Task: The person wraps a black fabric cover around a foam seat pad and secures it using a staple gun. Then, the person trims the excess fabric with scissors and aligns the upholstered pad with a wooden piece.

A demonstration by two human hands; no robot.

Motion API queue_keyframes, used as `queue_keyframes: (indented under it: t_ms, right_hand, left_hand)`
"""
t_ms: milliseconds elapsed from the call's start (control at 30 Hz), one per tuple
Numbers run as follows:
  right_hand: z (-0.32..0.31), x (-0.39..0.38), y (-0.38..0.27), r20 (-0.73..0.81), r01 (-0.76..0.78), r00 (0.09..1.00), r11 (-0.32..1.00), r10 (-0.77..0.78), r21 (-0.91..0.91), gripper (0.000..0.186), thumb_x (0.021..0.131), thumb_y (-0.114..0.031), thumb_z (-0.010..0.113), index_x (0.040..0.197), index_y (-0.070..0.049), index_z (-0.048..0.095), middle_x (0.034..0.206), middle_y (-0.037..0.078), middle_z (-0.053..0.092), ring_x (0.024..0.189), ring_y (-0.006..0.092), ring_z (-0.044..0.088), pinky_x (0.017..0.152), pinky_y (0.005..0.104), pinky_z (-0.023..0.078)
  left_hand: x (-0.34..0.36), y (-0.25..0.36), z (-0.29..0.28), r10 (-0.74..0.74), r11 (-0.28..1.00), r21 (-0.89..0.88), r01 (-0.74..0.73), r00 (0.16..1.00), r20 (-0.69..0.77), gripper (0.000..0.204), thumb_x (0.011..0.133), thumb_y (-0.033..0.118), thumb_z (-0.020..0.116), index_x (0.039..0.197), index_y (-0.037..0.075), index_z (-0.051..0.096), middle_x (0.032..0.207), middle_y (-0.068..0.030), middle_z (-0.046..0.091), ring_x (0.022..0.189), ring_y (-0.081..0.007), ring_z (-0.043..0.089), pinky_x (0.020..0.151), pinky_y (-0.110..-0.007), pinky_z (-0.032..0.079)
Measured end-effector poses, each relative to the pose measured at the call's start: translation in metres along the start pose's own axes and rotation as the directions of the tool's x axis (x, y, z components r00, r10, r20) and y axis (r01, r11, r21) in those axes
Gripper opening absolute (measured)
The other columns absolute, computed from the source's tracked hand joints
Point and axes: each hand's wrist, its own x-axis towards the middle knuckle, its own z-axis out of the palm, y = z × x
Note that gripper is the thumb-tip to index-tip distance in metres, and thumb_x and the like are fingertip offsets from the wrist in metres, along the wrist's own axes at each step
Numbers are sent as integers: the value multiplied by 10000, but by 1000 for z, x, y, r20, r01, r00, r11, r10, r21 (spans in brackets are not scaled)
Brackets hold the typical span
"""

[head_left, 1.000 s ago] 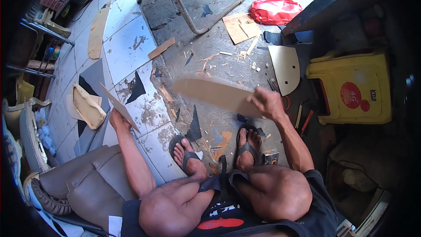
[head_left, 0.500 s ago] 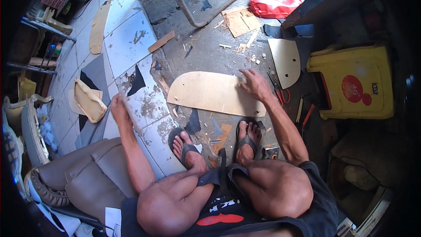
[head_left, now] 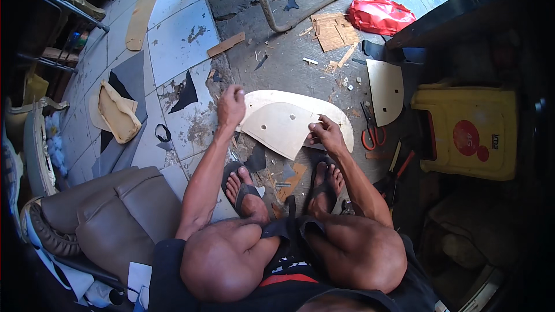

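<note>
A long pale plywood board (head_left: 338, 112) with rounded far corners lies on the floor ahead of my feet. On top of it rests a smaller curved plywood panel (head_left: 280, 130) with two holes, covering much of its near side. My right hand (head_left: 328, 134) pinches the small panel at its right corner, fingers bent. At the boards' left end is my left hand (head_left: 231, 107), its fingers curled in; what they hold, if anything, is hidden. A similar plywood piece (head_left: 386, 89) with two holes lies farther right, near red-handled scissors (head_left: 373, 133).
A yellow plastic box (head_left: 468, 133) stands at the right, a red bag (head_left: 381, 15) at the back. Metal frame legs (head_left: 269, 6) rise at the far side. Wood scraps (head_left: 335, 32) and black offcuts (head_left: 185, 95) litter the floor. A brown cushioned seat (head_left: 115, 219) is close on my left.
The small holed panel now lies over the long board, with my right hand on it. My left hand has come from the left to the boards' left end. A black loop shows on the tiles.
</note>
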Motion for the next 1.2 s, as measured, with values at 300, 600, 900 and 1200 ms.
queue_keyframes:
  t_ms: [300,600,900,1200]
  right_hand:
    - [-16,23,-6,-124,51,982,831,-143,-554,682,930,-206,742,1558,-171,477,915,112,716,793,204,691,763,367,562]
    - [33,22,-6,-5,232,943,667,-333,-708,758,859,-124,805,1533,-58,463,1308,265,526,971,317,696,871,422,590]
    - [42,14,23,146,355,859,367,-490,-860,755,828,-189,834,1486,-26,502,1451,258,466,1166,371,619,993,430,546]
    - [47,13,24,149,352,902,490,-405,-797,701,859,-162,791,1488,-42,507,1484,251,454,1201,369,606,1019,435,532]
  left_hand:
    - [-62,-36,1,-217,975,89,202,953,213,340,953,235,676,1219,24,691,1082,-177,745,929,-303,745,870,-412,574]
    - [-96,-26,-3,27,986,152,-72,959,283,752,808,213,829,1469,22,526,1360,-212,510,1280,-410,480,1133,-488,386]
    - [-102,-22,-20,113,955,202,-218,895,431,977,676,114,906,1526,-10,440,1463,-221,438,1343,-430,435,1179,-471,379]
    - [-109,-36,-24,151,979,69,-192,910,385,821,738,30,835,1477,-27,480,1471,-228,480,1392,-417,447,1203,-440,378]
